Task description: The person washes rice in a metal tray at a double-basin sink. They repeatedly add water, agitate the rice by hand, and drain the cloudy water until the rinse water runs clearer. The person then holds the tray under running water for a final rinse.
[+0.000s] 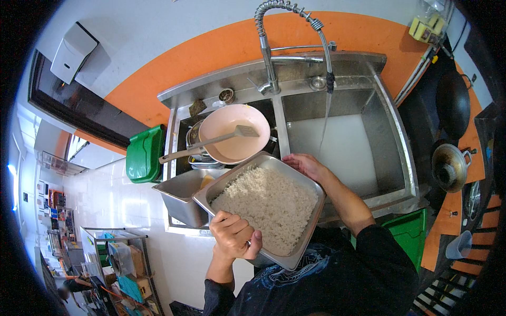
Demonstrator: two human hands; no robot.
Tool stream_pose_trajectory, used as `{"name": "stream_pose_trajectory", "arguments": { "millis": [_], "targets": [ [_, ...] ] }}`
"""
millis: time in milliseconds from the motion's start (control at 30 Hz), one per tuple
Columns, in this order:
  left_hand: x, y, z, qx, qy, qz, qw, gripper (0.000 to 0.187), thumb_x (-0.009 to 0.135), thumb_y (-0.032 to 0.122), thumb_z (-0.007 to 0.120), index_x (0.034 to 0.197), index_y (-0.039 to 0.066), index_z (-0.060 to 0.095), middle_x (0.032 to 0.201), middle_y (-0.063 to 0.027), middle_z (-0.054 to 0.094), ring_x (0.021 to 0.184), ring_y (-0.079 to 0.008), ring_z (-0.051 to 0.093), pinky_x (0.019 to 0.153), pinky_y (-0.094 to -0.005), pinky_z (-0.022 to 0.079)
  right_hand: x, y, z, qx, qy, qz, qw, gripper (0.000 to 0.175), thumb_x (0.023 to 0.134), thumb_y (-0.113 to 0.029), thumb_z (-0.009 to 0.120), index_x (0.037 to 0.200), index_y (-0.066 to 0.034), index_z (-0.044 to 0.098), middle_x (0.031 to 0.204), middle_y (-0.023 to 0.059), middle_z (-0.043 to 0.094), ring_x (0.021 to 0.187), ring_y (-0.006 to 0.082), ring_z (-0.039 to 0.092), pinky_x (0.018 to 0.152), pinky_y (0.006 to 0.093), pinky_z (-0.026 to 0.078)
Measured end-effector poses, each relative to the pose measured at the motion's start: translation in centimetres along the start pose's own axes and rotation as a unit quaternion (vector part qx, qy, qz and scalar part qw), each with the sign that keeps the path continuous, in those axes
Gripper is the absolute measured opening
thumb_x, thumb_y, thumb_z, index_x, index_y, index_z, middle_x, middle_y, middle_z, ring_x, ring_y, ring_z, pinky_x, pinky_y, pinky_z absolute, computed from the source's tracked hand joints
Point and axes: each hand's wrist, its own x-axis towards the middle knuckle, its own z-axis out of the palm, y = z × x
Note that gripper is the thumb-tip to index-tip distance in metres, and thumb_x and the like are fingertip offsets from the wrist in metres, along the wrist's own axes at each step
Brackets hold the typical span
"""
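A deep stainless steel food pan [318,199] full of white rice [269,209] is tilted in front of my body. My left hand [235,235] grips its near-left rim, fingers folded over the edge. On the far right side, my right hand [306,166] supports the pan's wall, with its fingers partly hidden behind it. Beyond the pan, a thin stream of water [326,118] runs from the spring-neck faucet [270,71] into the right sink basin [355,102]. Cloudy whitish water [344,150] stands in that basin.
Over the left basin lies a pale pink frying pan [241,114] with a spatula [221,142] across it. An empty-looking steel container [182,201] stands beside it. A green bin [146,154] is at the left, another green bin [407,237] at right. Woks [452,106] hang at the right.
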Motion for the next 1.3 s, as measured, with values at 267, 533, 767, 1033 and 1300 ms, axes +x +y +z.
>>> {"name": "stream_pose_trajectory", "arguments": {
  "millis": [267, 533, 767, 1033, 1300],
  "targets": [
    [0.1, -0.1, -0.1, -0.007, 0.005, 0.003, 1.000, 0.021, 0.057, 0.016, 0.059, 0.045, 0.014, 0.041, 0.046, 0.0015, 0.035, 0.041, -0.0170, 0.037, 0.051, -0.0303, 0.030, -0.5, 0.1, 0.4, 0.010, -0.002, -0.018, 1.000, 0.036, 0.099, -0.028, 0.048, 0.118, 0.0004, 0.060, 0.111, 0.0101, 0.065, 0.099, 0.0179, 0.062, 0.088, 0.0319, 0.050],
    [-0.7, -0.1, -0.2, -0.012, 0.016, -0.002, 1.000, 0.019, 0.057, 0.015, 0.060, 0.046, 0.014, 0.044, 0.046, 0.0012, 0.036, 0.042, -0.0176, 0.039, 0.051, -0.0305, 0.031, -0.6, 0.2, 0.4, 0.004, -0.014, -0.011, 1.000, 0.037, 0.100, -0.029, 0.047, 0.117, 0.0005, 0.060, 0.108, 0.0095, 0.065, 0.096, 0.0159, 0.062, 0.086, 0.0293, 0.051],
    [-1.7, -0.2, -0.3, 0.002, 0.024, 0.007, 1.000, 0.019, 0.056, 0.016, 0.060, 0.046, 0.013, 0.043, 0.047, 0.0012, 0.036, 0.042, -0.0175, 0.038, 0.051, -0.0304, 0.031, 1.5, -2.1, 2.5, -0.217, 0.085, 0.087, 0.969, 0.038, 0.096, -0.040, 0.055, 0.104, -0.0057, 0.068, 0.091, 0.0079, 0.067, 0.076, 0.0152, 0.063, 0.069, 0.0303, 0.053],
    [-3.4, 1.3, -0.5, 0.017, 0.035, 0.019, 0.999, 0.020, 0.055, 0.018, 0.061, 0.047, 0.014, 0.042, 0.048, 0.0025, 0.035, 0.042, -0.0154, 0.037, 0.052, -0.0289, 0.030, 2.4, -4.4, 7.3, -0.180, 0.059, 0.032, 0.981, 0.038, 0.092, -0.040, 0.060, 0.102, -0.0042, 0.068, 0.094, 0.0080, 0.068, 0.079, 0.0159, 0.064, 0.070, 0.0323, 0.051],
    [-5.2, 4.2, 2.2, 0.094, 0.042, 0.088, 0.991, 0.025, 0.065, 0.025, 0.062, 0.050, 0.017, 0.043, 0.051, 0.0037, 0.040, 0.046, -0.0135, 0.041, 0.053, -0.0269, 0.030, 2.9, -7.1, 8.6, -0.296, 0.115, -0.129, 0.940, 0.039, 0.079, -0.044, 0.074, 0.076, -0.0061, 0.064, 0.077, -0.0014, 0.060, 0.066, 0.0110, 0.051, 0.057, 0.0301, 0.041]
  ]
}}
